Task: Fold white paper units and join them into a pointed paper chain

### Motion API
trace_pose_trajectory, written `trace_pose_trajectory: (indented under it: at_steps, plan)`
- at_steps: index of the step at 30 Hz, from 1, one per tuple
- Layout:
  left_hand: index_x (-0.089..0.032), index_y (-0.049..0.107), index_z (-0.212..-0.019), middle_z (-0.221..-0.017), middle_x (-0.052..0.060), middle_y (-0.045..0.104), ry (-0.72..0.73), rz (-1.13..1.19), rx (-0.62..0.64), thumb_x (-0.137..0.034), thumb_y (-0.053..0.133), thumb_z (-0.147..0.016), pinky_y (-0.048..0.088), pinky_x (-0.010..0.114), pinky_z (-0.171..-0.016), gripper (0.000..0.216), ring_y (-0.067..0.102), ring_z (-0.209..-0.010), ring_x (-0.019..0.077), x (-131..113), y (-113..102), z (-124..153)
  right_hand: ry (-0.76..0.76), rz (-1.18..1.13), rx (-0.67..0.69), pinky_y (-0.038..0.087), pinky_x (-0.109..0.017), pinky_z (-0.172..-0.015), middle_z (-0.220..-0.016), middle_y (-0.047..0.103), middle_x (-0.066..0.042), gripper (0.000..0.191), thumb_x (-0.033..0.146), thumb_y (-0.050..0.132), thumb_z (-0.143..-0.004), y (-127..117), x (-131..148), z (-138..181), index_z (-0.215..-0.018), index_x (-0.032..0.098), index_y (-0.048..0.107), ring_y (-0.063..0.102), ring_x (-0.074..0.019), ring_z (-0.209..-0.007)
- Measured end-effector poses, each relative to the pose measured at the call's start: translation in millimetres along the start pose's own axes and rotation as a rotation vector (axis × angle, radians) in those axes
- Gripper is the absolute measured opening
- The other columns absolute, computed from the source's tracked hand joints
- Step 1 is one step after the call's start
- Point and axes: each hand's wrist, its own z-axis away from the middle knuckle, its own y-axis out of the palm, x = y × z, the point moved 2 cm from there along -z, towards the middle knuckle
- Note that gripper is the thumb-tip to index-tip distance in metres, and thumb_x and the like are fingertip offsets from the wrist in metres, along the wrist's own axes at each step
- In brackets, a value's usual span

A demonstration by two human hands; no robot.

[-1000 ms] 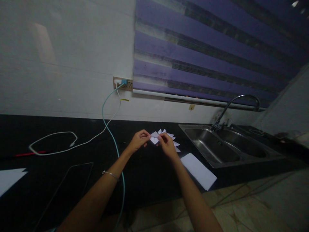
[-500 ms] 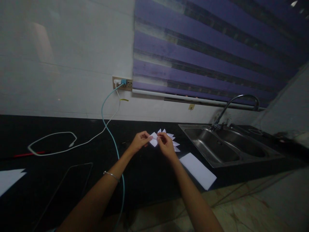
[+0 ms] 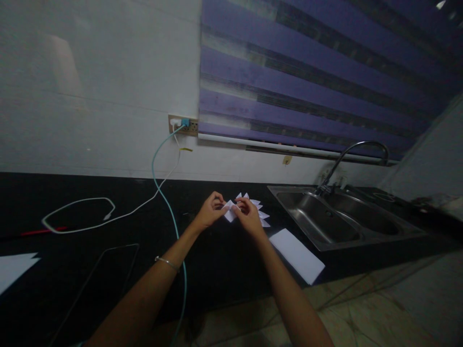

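Between my two hands is a small piece of folded white paper (image 3: 229, 215), held just above the dark countertop. My left hand (image 3: 210, 212) pinches its left side between thumb and fingers. The right side is gripped by my right hand (image 3: 249, 215), thumb pressed on the paper's face. Just behind and right of my right hand lie several pointed folded paper pieces (image 3: 265, 215), partly hidden by it. Nearer to me, beside my right forearm, rests a flat stack of white paper (image 3: 297, 256).
A steel double sink (image 3: 318, 217) with a curved faucet (image 3: 356, 147) is on the right. A teal cable (image 3: 170, 205) runs from the wall outlet (image 3: 183, 125) under my left forearm. A white cable (image 3: 75, 231), a dark flat tablet-like object (image 3: 104, 279) and white sheets (image 3: 16, 270) lie left.
The held paper has gone from a flat diamond to a shape bent at its top edge, with both side corners turned up by my thumbs. My arms stay nearly in place.
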Motion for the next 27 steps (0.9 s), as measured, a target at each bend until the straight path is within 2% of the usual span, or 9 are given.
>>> trace_pose_trajectory:
  at_steps: [3,8,11,14,19,22,25,27]
  plan:
    - [-0.019,0.043,-0.086,-0.079,-0.001,0.062,0.0,-0.002,0.001,-0.03,0.071,-0.069,0.048,0.023,-0.068,0.034,0.062,-0.074,0.0127,1,-1,0,-0.001,0.033,0.025,0.048,-0.028,-0.064,-0.08,0.066,-0.005,0.02,0.036,0.062,-0.077,0,0,0,-0.085,0.018,0.067,0.061,-0.0185,-0.073]
    - [-0.018,0.047,-0.089,-0.08,0.0,0.062,0.011,-0.03,0.015,-0.035,0.069,-0.072,0.047,0.024,-0.07,0.032,0.061,-0.076,0.0135,-1,-3,-1,-0.018,0.018,0.048,0.049,-0.03,-0.066,-0.08,0.068,-0.004,0.021,0.037,0.062,-0.078,-1,4,0,-0.085,0.019,0.069,0.062,-0.0199,-0.075]
    - [-0.016,0.054,-0.085,-0.076,0.0,0.061,0.001,-0.119,0.109,-0.042,0.058,-0.081,0.045,0.022,-0.064,0.027,0.059,-0.07,0.013,-2,-3,1,-0.049,0.042,0.025,0.049,-0.03,-0.069,-0.081,0.068,-0.004,0.019,0.035,0.063,-0.077,-3,5,-1,-0.083,0.018,0.069,0.062,-0.0198,-0.076]
    - [-0.015,0.058,-0.081,-0.073,0.001,0.06,-0.022,-0.208,0.221,-0.048,0.046,-0.087,0.043,0.023,-0.057,0.036,0.055,-0.062,0.0124,-1,1,4,-0.063,0.051,0.019,0.048,-0.03,-0.07,-0.082,0.068,-0.005,0.019,0.034,0.064,-0.076,-4,5,-2,-0.083,0.017,0.068,0.062,-0.0194,-0.076]
    - [-0.014,0.059,-0.083,-0.065,0.001,0.057,-0.021,-0.198,0.302,-0.051,0.036,-0.09,0.042,0.023,-0.056,0.044,0.051,-0.056,0.0111,-3,7,7,-0.071,0.072,-0.013,0.049,-0.031,-0.074,-0.092,0.067,-0.005,0.024,0.033,0.063,-0.076,-5,6,-1,-0.095,0.019,0.066,0.061,-0.0194,-0.083]
    - [-0.014,0.057,-0.087,-0.065,0.001,0.056,-0.036,-0.129,0.294,-0.051,0.037,-0.09,0.042,0.022,-0.056,0.042,0.053,-0.057,0.0109,-2,8,6,-0.101,0.066,-0.036,0.048,-0.033,-0.08,-0.096,0.066,-0.005,0.024,0.033,0.064,-0.076,-5,10,1,-0.096,0.02,0.066,0.06,-0.0202,-0.089]
    - [-0.017,0.05,-0.106,-0.065,-0.001,0.057,-0.057,-0.054,0.233,-0.05,0.043,-0.088,0.041,0.019,-0.051,0.038,0.053,-0.053,0.0098,0,7,5,-0.151,0.065,-0.015,0.047,-0.034,-0.082,-0.094,0.066,-0.006,0.019,0.032,0.063,-0.078,-5,12,1,-0.092,0.021,0.067,0.06,-0.0206,-0.091]
    - [-0.02,0.041,-0.117,-0.069,-0.002,0.059,-0.064,0.004,0.176,-0.048,0.05,-0.086,0.04,0.018,-0.049,0.043,0.053,-0.052,0.0088,2,6,3,-0.177,0.06,-0.005,0.047,-0.034,-0.083,-0.095,0.065,-0.006,0.017,0.032,0.064,-0.078,-6,13,0,-0.091,0.022,0.067,0.06,-0.0204,-0.091]
